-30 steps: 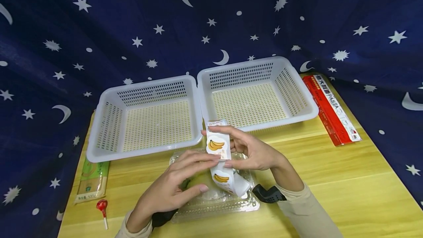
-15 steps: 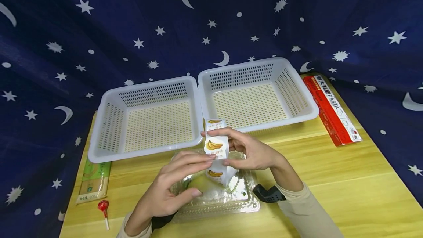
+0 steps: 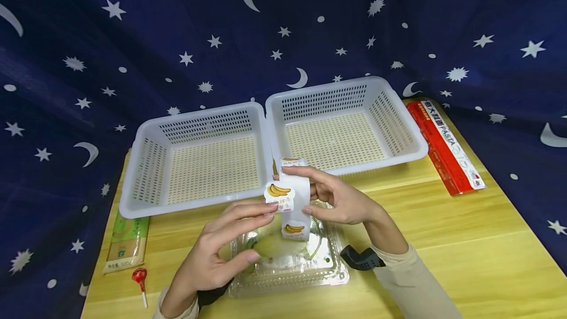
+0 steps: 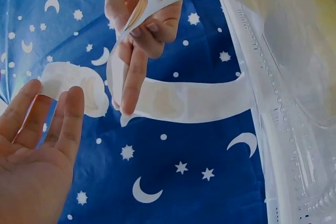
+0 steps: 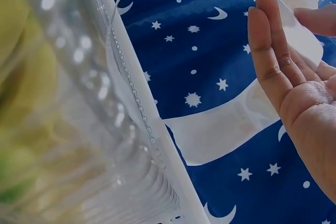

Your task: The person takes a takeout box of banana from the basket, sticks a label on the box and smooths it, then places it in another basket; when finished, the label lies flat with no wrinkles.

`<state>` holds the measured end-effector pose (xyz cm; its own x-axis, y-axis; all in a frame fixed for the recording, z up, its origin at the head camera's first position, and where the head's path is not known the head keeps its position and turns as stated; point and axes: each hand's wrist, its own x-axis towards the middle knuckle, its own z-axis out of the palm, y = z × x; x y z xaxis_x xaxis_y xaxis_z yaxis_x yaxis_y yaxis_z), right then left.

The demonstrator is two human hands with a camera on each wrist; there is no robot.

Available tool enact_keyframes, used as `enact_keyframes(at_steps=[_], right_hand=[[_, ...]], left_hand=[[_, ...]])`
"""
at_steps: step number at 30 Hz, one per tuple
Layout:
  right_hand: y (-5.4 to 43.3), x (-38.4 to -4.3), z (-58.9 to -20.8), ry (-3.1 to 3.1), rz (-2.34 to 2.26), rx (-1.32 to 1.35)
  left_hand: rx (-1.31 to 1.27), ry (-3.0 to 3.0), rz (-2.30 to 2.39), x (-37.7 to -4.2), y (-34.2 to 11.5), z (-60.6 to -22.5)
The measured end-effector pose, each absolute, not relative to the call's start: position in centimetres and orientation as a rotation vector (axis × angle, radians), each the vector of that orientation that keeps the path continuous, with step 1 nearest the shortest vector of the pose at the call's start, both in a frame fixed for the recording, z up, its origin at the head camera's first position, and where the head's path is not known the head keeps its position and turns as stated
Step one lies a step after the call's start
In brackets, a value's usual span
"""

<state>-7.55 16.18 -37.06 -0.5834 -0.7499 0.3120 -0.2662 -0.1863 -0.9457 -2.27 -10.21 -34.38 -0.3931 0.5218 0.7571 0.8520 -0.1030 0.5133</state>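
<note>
My right hand (image 3: 344, 200) grips a strip of banana stickers (image 3: 298, 196) between its thumb and fingers. The strip's white backing bends over the index finger and hangs below. A single banana sticker (image 3: 279, 191), off the backing over most of its area, clings to the fingertips of my left hand (image 3: 221, 250). Those fingers are nearly straight, and the thumb stands apart. In the left wrist view the sticker (image 4: 79, 85) hangs beside the curved strip (image 4: 194, 100). Under both hands sits a clear plastic clamshell box (image 3: 328, 272) with yellow-green contents whose kind is unclear.
Two white perforated baskets (image 3: 195, 201) (image 3: 372, 161) stand side by side at the back. A red pasta box (image 3: 443, 151) lies at the right. On the left lie a green-labelled noodle packet (image 3: 126, 242) and a red lollipop (image 3: 139, 277). A starry curtain (image 3: 283, 9) hangs behind.
The left hand has moved slightly left, and one banana sticker has come away from the strip with it. The strip's lower end has straightened. The right hand stays nearly in place.
</note>
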Motion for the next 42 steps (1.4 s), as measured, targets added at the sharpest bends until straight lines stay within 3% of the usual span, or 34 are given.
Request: enact_keyframes(at_steps=[10,17,25,31,36,42], right_hand=[[17.6,-7.5,-36.5,1.814,-1.800,-1.160],[21.4,-6.7,-37.1,1.774,-1.854,-1.139],[27.9,-4.5,-39.1,1.823,-1.813,-1.168],[31.8,-2.7,-40.2,1.888,-1.654,-1.044],[32.8,-2.2,-42.5,1.870,-1.560,-0.851],[32.5,-2.1,-46.0,1.555,-1.579,-0.796]], left_hand=[[-1.519,-1.881,-1.507,-2.4,-9.9,-34.5],[-1.518,-1.935,-1.541,-2.2,-9.9,-34.9],[-1.458,-2.076,-1.543,-1.4,-10.9,-36.4],[-1.412,-2.212,-1.585,-0.6,-11.8,-37.9],[-1.425,-2.267,-1.640,-0.1,-12.0,-39.0],[-1.440,-2.335,-1.642,0.1,-12.2,-39.8]])
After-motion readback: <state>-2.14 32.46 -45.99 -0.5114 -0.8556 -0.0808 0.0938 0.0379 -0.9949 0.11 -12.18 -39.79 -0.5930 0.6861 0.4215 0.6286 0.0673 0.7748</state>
